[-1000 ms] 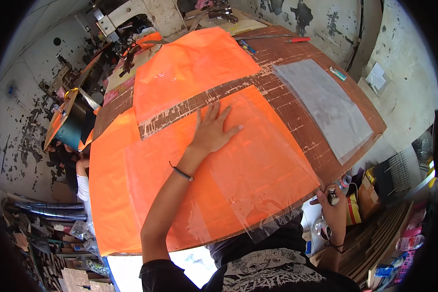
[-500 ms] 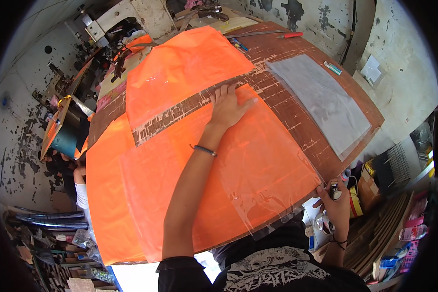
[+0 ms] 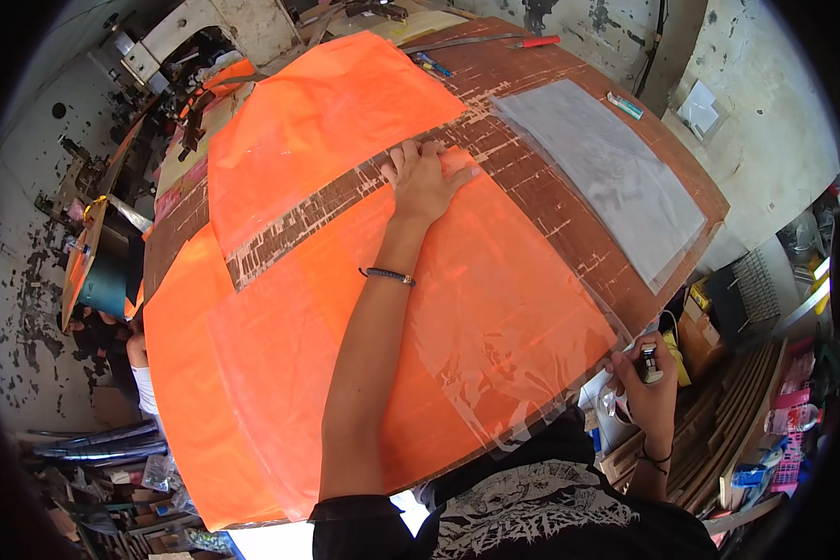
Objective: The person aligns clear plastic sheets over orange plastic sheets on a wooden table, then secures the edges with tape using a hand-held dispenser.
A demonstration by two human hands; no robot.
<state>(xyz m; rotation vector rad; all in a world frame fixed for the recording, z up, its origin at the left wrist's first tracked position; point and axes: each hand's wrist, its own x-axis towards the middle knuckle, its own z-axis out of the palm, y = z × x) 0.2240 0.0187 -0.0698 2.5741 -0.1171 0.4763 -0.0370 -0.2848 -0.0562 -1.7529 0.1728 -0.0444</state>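
Note:
My left hand (image 3: 422, 184) presses down at the far edge of an orange sheet (image 3: 364, 289), fingers bent and thumb stretched out, gripping nothing. A clear plastic sheet (image 3: 518, 341) lies over the orange one and wrinkles toward the near table edge. At the sheet's near right corner, my right hand (image 3: 651, 383) is closed around a small black and silver object (image 3: 651, 362), whose kind I cannot make out. Its fingertips are right by the plastic's corner; whether they pinch it is unclear.
Another orange sheet (image 3: 327, 121) lies farther back on the worn brown table (image 3: 569, 224). Grey translucent sheets (image 3: 616, 177) rest at the right. Beyond are a red-handled tool (image 3: 537, 42) and a small tube (image 3: 625, 105). A person's leg (image 3: 140, 364) shows at the left.
The whole view has shifted a little, so the table appears farther left. My left hand stays at the sheet's far edge, and the right hand remains by the near corner with the small object.

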